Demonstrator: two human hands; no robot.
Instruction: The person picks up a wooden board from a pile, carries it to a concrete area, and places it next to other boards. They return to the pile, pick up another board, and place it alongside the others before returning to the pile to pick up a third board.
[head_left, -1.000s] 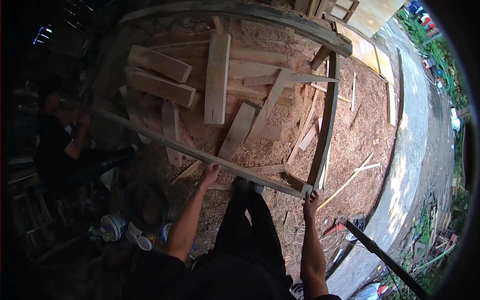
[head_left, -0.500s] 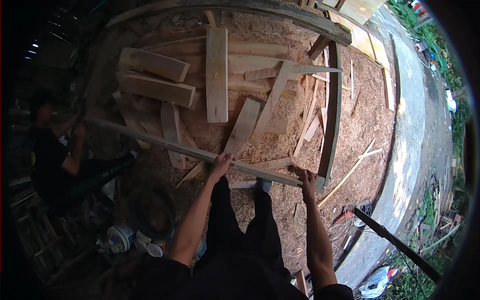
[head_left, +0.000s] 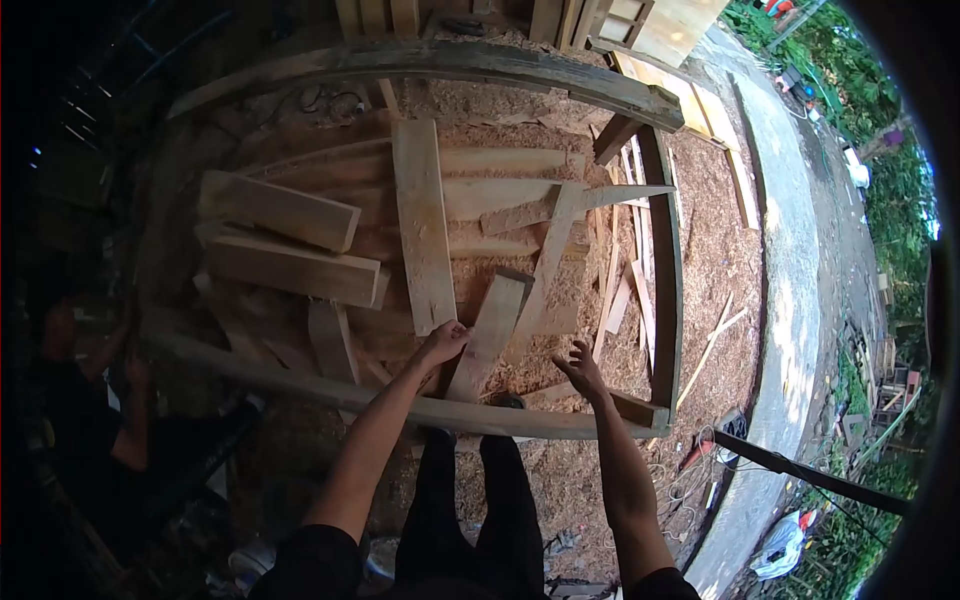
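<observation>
My left hand (head_left: pixel 445 344) is past the near beam (head_left: pixel 480 417), over the lower end of a wide plank (head_left: pixel 424 225). Its fingers are loosely bent and hold nothing that shows. Close to its fingertips, a shorter board (head_left: pixel 490 335) lies tilted. My right hand (head_left: pixel 583 372) hovers on the inner side of the same beam, near the frame's right corner, fingers spread and holding nothing. The beam runs across in front of my legs and meets the right side beam (head_left: pixel 663 280) at that corner.
Two thick boards (head_left: pixel 280 210) lie stacked at the left inside the frame. Thin strips (head_left: pixel 620 270) lie on wood shavings at the right. A co-worker (head_left: pixel 90 390) sits in the dark at the left. A concrete path (head_left: pixel 790 300) passes on the right.
Both hands have let go of the near beam and moved forward past it. The beam now sits lower in view, and my view has shifted.
</observation>
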